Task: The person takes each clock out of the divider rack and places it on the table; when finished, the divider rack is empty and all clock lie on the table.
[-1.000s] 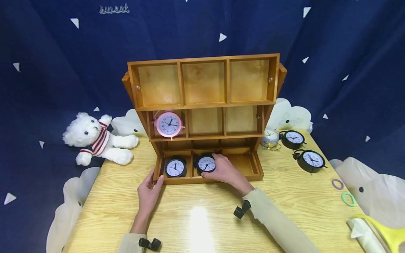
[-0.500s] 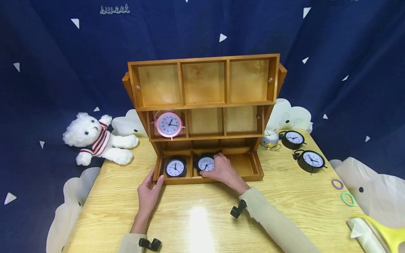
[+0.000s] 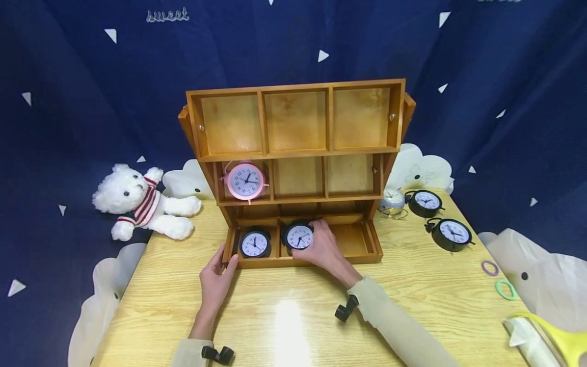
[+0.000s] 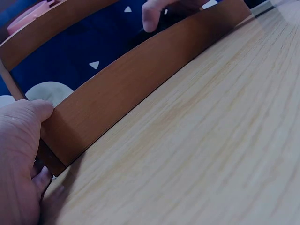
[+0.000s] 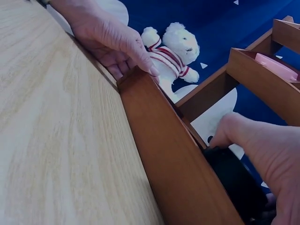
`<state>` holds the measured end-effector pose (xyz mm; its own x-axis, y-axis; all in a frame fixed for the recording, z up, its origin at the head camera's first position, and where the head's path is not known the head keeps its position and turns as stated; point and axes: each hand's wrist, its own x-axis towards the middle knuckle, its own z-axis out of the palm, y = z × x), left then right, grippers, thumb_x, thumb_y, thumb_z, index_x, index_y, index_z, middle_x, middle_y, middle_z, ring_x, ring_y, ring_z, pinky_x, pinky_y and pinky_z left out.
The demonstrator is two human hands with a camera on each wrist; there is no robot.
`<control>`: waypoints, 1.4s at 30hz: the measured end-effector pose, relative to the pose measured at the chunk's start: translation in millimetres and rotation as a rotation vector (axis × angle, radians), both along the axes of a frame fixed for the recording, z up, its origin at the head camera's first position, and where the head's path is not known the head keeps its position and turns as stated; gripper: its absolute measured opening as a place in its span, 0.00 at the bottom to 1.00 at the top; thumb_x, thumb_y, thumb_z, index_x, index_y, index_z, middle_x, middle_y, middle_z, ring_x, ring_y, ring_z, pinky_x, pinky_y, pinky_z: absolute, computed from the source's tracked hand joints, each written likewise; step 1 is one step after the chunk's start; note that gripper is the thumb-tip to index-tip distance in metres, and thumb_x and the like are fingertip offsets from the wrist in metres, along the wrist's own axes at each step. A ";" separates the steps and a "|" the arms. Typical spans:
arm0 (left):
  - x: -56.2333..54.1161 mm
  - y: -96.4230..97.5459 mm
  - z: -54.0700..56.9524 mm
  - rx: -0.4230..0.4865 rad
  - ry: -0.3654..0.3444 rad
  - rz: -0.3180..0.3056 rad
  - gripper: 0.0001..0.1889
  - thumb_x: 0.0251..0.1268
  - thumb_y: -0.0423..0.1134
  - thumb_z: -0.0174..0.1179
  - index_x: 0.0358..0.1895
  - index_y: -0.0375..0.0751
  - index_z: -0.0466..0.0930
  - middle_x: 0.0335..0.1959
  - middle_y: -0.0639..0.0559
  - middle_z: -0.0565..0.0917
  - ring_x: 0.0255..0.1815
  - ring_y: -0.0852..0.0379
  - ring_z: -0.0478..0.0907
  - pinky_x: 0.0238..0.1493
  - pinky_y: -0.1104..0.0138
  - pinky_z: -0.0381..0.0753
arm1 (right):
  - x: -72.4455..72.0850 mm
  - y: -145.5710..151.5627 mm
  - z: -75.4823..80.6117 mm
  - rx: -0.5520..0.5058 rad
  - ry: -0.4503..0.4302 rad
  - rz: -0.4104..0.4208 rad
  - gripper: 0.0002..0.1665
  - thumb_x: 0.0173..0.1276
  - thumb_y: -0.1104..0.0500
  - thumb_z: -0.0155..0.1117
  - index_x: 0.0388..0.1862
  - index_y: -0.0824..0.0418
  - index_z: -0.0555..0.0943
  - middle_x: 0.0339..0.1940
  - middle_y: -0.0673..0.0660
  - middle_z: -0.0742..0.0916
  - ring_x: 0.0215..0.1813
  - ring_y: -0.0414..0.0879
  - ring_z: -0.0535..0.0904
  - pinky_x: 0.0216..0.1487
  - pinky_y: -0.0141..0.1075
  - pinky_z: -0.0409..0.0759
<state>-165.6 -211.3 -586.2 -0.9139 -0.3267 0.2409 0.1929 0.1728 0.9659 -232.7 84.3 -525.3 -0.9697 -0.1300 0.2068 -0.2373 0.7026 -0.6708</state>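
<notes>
A three-tier wooden organizer (image 3: 297,152) stands at the back of the table. My right hand (image 3: 324,248) grips a black alarm clock (image 3: 299,237) by its right side, in the middle compartment of the bottom tier. In the right wrist view the thumb lies on the edge of the black clock (image 5: 234,180). My left hand (image 3: 216,278) holds the bottom tier's front left corner, thumb (image 4: 43,110) over the top edge. Another black alarm clock (image 3: 254,244) sits in the bottom left compartment. A pink alarm clock (image 3: 245,181) occupies the left compartment of the tier above.
Right of the organizer lie two black alarm clocks (image 3: 451,234) and a pale clock (image 3: 392,198) with gold parts. Purple (image 3: 489,268) and green rings (image 3: 505,289) lie near the right edge, with yellow scissors-like handles (image 3: 559,331) below. A white teddy bear (image 3: 147,201) lies at left.
The right hand has shifted slightly at the middle black clock, its wrist moving a little to the left at first. The left hand stays on the organizer's corner.
</notes>
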 end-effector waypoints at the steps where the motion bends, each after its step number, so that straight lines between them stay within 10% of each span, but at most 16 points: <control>1: 0.2 0.1 -0.2 0.002 -0.004 0.004 0.30 0.69 0.33 0.70 0.72 0.30 0.74 0.68 0.32 0.78 0.68 0.40 0.76 0.61 0.78 0.78 | 0.9 0.2 -0.8 -0.016 0.008 -0.002 0.54 0.36 0.45 0.86 0.60 0.69 0.76 0.53 0.64 0.80 0.47 0.57 0.80 0.46 0.49 0.88; 21: 0.0 2.0 -0.1 0.014 0.012 -0.006 0.30 0.69 0.32 0.70 0.72 0.28 0.73 0.67 0.30 0.77 0.68 0.38 0.76 0.61 0.78 0.78 | 20.4 27.9 19.9 -0.224 0.070 -0.077 0.53 0.36 0.49 0.85 0.64 0.61 0.74 0.53 0.61 0.84 0.54 0.58 0.80 0.55 0.53 0.83; 42: 2.3 4.7 10.2 0.009 0.015 -0.002 0.29 0.68 0.27 0.69 0.71 0.24 0.72 0.66 0.28 0.77 0.65 0.34 0.76 0.60 0.76 0.79 | 58.7 114.1 20.9 -0.228 0.357 -0.259 0.49 0.36 0.54 0.87 0.61 0.68 0.80 0.52 0.66 0.88 0.51 0.60 0.83 0.50 0.42 0.80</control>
<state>-163.3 -206.6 -576.0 -0.9108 -0.3269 0.2519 0.2078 0.1641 0.9643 -174.1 198.4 -504.4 -0.8277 0.1927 0.5271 -0.3173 0.6139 -0.7228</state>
